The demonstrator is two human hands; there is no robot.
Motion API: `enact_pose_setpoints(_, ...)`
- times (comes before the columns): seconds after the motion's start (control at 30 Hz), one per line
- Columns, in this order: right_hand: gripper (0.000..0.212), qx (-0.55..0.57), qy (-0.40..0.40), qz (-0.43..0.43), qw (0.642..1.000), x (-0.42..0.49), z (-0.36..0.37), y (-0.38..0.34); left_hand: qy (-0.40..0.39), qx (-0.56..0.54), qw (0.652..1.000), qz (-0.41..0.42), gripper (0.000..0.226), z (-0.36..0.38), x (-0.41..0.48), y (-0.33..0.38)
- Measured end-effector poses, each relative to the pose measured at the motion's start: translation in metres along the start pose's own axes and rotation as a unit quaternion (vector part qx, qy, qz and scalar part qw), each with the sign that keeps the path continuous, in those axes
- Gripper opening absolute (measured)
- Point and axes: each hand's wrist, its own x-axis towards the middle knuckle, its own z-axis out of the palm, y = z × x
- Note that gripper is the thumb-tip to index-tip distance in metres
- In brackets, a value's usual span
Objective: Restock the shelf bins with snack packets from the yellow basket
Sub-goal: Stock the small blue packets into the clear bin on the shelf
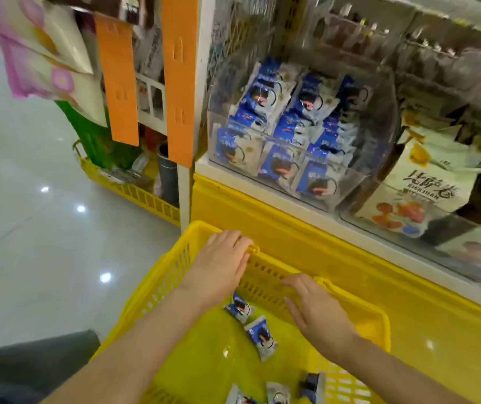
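The yellow basket [157, 290] stands in front of me against the shelf base. Several small blue-and-white snack packets [261, 336] lie loose on its bottom. My left hand [218, 263] rests with its fingers on the basket's far rim. My right hand [318, 313] reaches flat over the far wall, fingers straight, holding nothing. Above, a clear shelf bin [332, 191] holds rows of the same blue packets [280, 118].
A second clear bin [385, 225] to the right holds larger white packets with fruit pictures. The yellow shelf base [350, 258] runs behind the basket. Another yellow basket [134, 191] with goods sits on the floor at the left, under hanging orange strips [116, 80].
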Motion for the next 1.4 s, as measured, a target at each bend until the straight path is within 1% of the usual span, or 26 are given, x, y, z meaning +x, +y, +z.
enact_pose_setpoints(0.07, 0.035, 0.032, -0.087, 0.117, 0.989, -0.016, 0.05, 0.022, -0.075, -0.015, 0.996, -0.048, 0.031, 0.041, -0.017, -0.011)
enact_pose_setpoints(0.13, 0.04, 0.085, -0.146, 0.215, 0.962, -0.026, 0.092, 0.041, -0.142, -0.029, 0.984, -0.104, 0.033, 0.079, -0.029, -0.021)
enact_pose_setpoints(0.17, 0.042, 0.114, -0.165, 0.248, 0.948, -0.03, 0.11, 0.047, -0.173, -0.037, 0.975, -0.133, 0.034, 0.096, -0.033, -0.026)
enact_pose_setpoints(0.23, 0.044, 0.159, -0.196, 0.292, 0.923, -0.034, 0.142, 0.054, -0.223, -0.056, 0.954, -0.191, 0.036, 0.128, -0.038, -0.036)
enact_pose_setpoints(0.3, 0.046, 0.189, -0.217, 0.32, 0.902, -0.034, 0.167, 0.058, -0.252, -0.083, 0.934, -0.238, 0.042, 0.156, -0.038, -0.045)
enact_pose_setpoints(0.43, 0.051, 0.206, -0.242, 0.347, 0.883, -0.024, 0.206, 0.06, -0.267, -0.163, 0.89, -0.331, 0.047, 0.196, -0.029, -0.053)
enact_pose_setpoints(0.53, 0.052, 0.173, -0.256, 0.365, 0.878, -0.015, 0.22, 0.061, -0.261, -0.218, 0.862, -0.377, 0.042, 0.217, -0.023, -0.056)
enact_pose_setpoints(0.7, 0.051, 0.165, -0.258, 0.38, 0.873, -0.011, 0.232, 0.062, -0.238, -0.243, 0.837, -0.429, 0.053, 0.236, -0.019, -0.054)
enact_pose_setpoints(0.77, 0.052, 0.159, -0.262, 0.377, 0.874, -0.013, 0.233, 0.062, -0.239, -0.261, 0.822, -0.446, 0.049, 0.239, -0.019, -0.051)
enact_pose_setpoints(0.83, 0.052, 0.165, -0.261, 0.369, 0.877, -0.014, 0.233, 0.061, -0.261, -0.266, 0.814, -0.446, 0.044, 0.238, -0.021, -0.047)
enact_pose_setpoints(0.87, 0.052, 0.176, -0.258, 0.368, 0.876, -0.016, 0.232, 0.06, -0.267, -0.264, 0.815, -0.441, 0.041, 0.235, -0.022, -0.045)
enact_pose_setpoints(0.93, 0.048, 0.224, -0.241, 0.382, 0.864, -0.018, 0.228, 0.058, -0.259, -0.269, 0.819, -0.435, 0.038, 0.23, -0.026, -0.043)
enact_pose_setpoints(1.0, 0.043, 0.267, -0.216, 0.398, 0.851, -0.018, 0.22, 0.056, -0.241, -0.287, 0.815, -0.442, 0.04, 0.221, -0.03, -0.042)
enact_pose_setpoints(1.07, 0.041, 0.285, -0.201, 0.385, 0.854, -0.017, 0.208, 0.055, -0.216, -0.307, 0.807, -0.456, 0.04, 0.207, -0.034, -0.041)
enact_pose_setpoints(1.17, 0.036, 0.328, -0.165, 0.355, 0.86, -0.01, 0.184, 0.051, -0.157, -0.369, 0.777, -0.485, 0.038, 0.183, -0.036, -0.037)
enact_pose_setpoints(1.27, 0.022, 0.398, -0.129, 0.319, 0.85, -0.003, 0.151, 0.043, -0.108, -0.434, 0.746, -0.493, 0.023, 0.154, -0.035, -0.03)
enact_pose_setpoints(1.33, 0.012, 0.436, -0.111, 0.3, 0.841, 0.001, 0.127, 0.038, -0.086, -0.478, 0.724, -0.49, 0.024, 0.134, -0.032, -0.025)
enact_pose_setpoints(1.4, 0.01, 0.454, -0.098, 0.284, 0.839, 0.006, 0.102, 0.034, -0.081, -0.504, 0.713, -0.481, 0.026, 0.115, -0.027, -0.018)
